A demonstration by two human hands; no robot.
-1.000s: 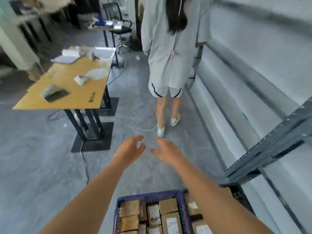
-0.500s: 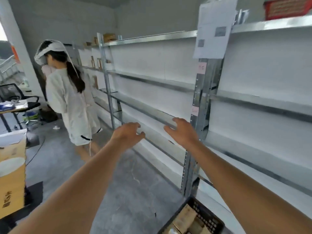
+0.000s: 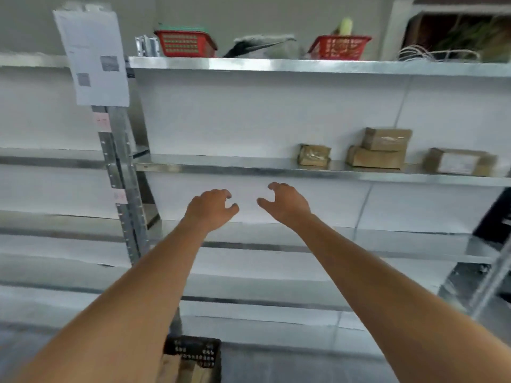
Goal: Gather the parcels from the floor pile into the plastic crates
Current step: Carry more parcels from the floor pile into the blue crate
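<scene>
Head view showed two empty hands, left (image 3: pixel 211 210) and right (image 3: pixel 284 201), fingers loosely curled; four parcels (image 3: pixel 376 157) shelved, two red baskets (image 3: pixel 185 44), labels unreadable.

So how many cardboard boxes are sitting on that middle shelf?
4. A small one stands leftmost, two are stacked in the middle, lower and upper, and a labelled one lies rightmost. More may be hidden beyond the frame's right edge.

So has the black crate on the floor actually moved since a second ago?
Cannot tell. The camera swung round, so the black crate sits elsewhere in view, but it is by the foot of the shelf upright, much as half a second ago.
</scene>
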